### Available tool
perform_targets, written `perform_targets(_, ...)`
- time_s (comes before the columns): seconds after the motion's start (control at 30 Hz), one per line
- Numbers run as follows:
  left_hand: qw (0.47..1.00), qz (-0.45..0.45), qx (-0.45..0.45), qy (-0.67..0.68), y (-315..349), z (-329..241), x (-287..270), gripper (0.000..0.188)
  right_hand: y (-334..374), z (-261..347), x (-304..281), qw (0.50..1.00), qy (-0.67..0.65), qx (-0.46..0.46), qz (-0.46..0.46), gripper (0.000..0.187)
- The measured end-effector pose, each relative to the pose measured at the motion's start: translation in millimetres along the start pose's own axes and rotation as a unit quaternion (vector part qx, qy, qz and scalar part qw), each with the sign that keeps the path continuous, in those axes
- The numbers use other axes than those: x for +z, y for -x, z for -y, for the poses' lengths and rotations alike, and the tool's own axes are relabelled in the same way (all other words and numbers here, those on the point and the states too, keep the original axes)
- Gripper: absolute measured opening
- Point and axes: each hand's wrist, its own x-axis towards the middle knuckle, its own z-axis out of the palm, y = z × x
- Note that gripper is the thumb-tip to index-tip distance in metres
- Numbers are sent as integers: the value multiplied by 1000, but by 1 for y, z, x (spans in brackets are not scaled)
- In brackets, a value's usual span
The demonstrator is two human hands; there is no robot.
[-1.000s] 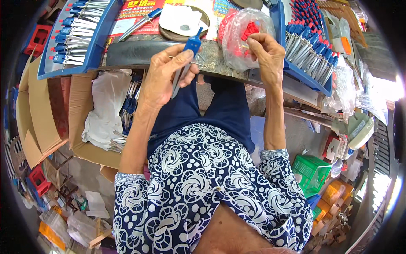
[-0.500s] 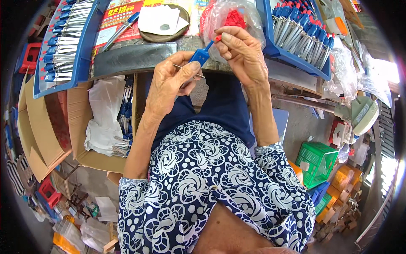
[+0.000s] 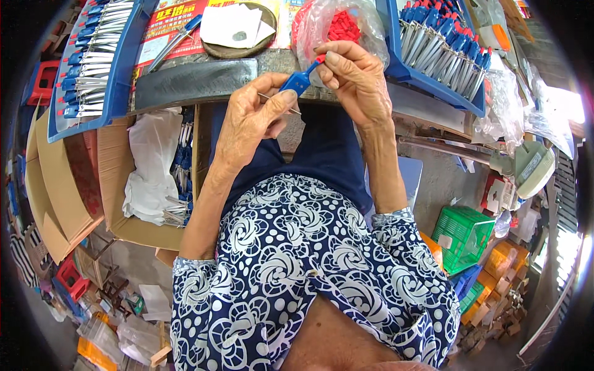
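My left hand [image 3: 250,117] is closed round a blue-handled metal tool [image 3: 297,82], thumb lying across it. Thin metal parts of the tool stick out beside the fingers; the rest is hidden in the hand. At the handle's narrow upper end sits a small red cap [image 3: 320,59]. My right hand [image 3: 362,83] pinches this cap between thumb and forefinger, the other fingers loosely curled. Just beyond, a clear plastic bag [image 3: 371,46] holds several red caps [image 3: 343,26]. Both hands are above the near edge of the workbench [image 3: 277,62].
Blue trays of similar red-tipped tools stand left [image 3: 114,102] and right [image 3: 396,65]. A round board [image 3: 216,53] bears white paper, beside another blue-handled tool [image 3: 173,44]. A dark metal plate [image 3: 195,83] lies along the edge. Below left is an open cardboard box [image 3: 139,235].
The red cap is now seated on the handle's tip, with my right fingers slightly farther back on it. Both hands have otherwise hardly moved.
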Motion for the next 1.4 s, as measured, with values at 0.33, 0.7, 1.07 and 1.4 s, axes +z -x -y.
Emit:
perform_targets(0.33, 1000, -7, 2, -7, 1, 3, -2, 28, 2, -3, 0, 1000, 16, -5, -7, 18)
perform_targets(0.7, 988, -35, 35, -144, 7, -3, -2, 23, 7, -4, 7, 999, 40, -32, -10, 14)
perform_targets(1.07, 973, -49, 62, -219, 12, -7, 1, 23, 14, -11, 12, 990, 94, -105, -6, 11)
perform_targets(1.4, 929, -70, 125, -342, 13, -5, 1, 24, 16, -16, 9, 985, 143, -99, -13, 9)
